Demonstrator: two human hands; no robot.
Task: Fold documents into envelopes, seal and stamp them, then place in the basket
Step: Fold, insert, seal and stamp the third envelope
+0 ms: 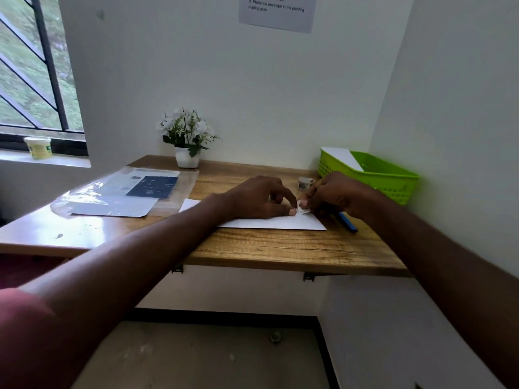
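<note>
You are working on the stamping step: the white envelope is lying flat under both hands, nearest you on the desk. Your left hand is pressing down on it, fingers curled loosely with the thumb flat beside the stamp, not gripping anything that I can make out. Your right hand is pinching the small stamp between thumb and fingertips, right at the envelope's corner on that hand's side.

Next, I judge, you are needing to lay the stamp square in the corner and rub it flat, then lift the envelope to the green basket, which is sitting just beyond your right hand.

Counting outward: one envelope under your hands, one stamp, one blue pen just under your right wrist, one small white pot beyond your fingertips, one basket holding one white envelope, as far as shows.
</note>
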